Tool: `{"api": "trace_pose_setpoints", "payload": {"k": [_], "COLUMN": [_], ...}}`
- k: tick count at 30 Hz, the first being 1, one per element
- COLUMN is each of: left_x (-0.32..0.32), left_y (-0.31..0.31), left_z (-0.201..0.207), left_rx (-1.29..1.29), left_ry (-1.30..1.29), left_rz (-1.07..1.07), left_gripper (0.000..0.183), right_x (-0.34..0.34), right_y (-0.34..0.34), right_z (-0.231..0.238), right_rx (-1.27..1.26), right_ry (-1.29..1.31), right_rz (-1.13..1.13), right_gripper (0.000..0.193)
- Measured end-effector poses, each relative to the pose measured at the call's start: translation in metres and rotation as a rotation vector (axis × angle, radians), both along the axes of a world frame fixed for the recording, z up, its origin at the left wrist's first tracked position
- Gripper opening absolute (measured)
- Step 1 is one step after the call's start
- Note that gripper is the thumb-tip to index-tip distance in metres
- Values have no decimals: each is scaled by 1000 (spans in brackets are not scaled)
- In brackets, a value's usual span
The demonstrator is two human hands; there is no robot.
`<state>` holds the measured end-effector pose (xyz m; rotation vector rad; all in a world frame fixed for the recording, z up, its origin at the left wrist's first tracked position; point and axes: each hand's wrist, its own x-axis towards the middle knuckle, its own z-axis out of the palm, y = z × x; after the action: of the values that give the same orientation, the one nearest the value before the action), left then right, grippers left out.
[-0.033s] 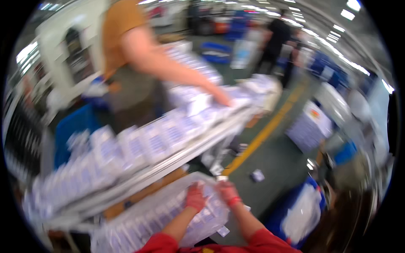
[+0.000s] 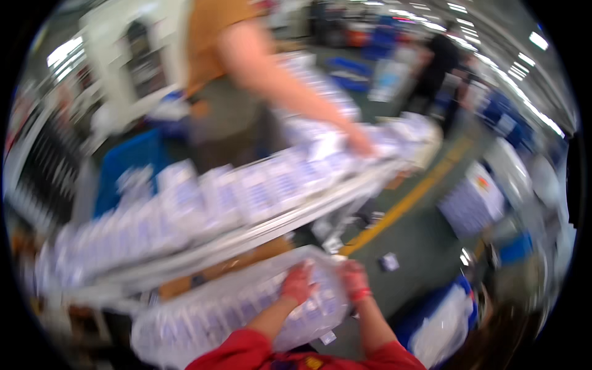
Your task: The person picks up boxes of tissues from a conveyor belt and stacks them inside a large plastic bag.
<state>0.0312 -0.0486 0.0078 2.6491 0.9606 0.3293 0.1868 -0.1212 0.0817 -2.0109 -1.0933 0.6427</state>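
Note:
A long clear plastic bag (image 2: 143, 325), filled with a row of white packs with bluish print (image 2: 231, 313), lies in front of me below the bench. Over the bag's far right end, my left hand (image 2: 299, 285) touches the plastic beside the packs; motion blur smears its fingers. My right hand (image 2: 354, 279) is closed at the bag's right edge, its fingers curled on what looks like the plastic rim, with a small whitish bit at the fingertips. A red band circles my right wrist.
A long white bench (image 2: 296, 217) carries rows of similar packs (image 2: 265, 188). Behind it, a person in a brown top (image 2: 216, 43) reaches over them. A small pack (image 2: 389, 262) lies on the green floor by a yellow line (image 2: 404, 203). A blue container (image 2: 435, 320) stands at right.
The whole view has shifted, so the scene sits further right. Both my hands stay at the bag's far right end. The other person's arm still reaches over the bench.

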Motion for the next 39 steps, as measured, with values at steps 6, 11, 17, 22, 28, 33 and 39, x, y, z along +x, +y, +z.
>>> {"api": "trace_pose_setpoints", "payload": {"k": [6,11,17,22,28,33,39], "left_x": [-59,-194,-404,-480,-445,-463,-483], "left_y": [43,6,73,141,145,135,136], "left_z": [-9,169,277,298,293,266,254], "left_rx": [-491,-433,646,-10,198,381,301], "left_ry": [373,-19,-396,101,207,-53,-553], "left_rz": [-86,46,942,1373,1368,1359,1153], "left_gripper": [50,41,45,85,97,80,54], "right_x": [6,-65,-180,-196,-197,-204,-228], "right_y": [13,67,206,254,215,199,173], "right_z": [77,131,234,241,229,234,259], "right_rx": [57,507,443,-233,-196,-96,1138], "right_ry": [189,-66,-754,-674,-697,-683,-406], "right_rz": [-161,252,325,377,409,321,321], "right_gripper": [8,20,68,86,88,87,71]}}
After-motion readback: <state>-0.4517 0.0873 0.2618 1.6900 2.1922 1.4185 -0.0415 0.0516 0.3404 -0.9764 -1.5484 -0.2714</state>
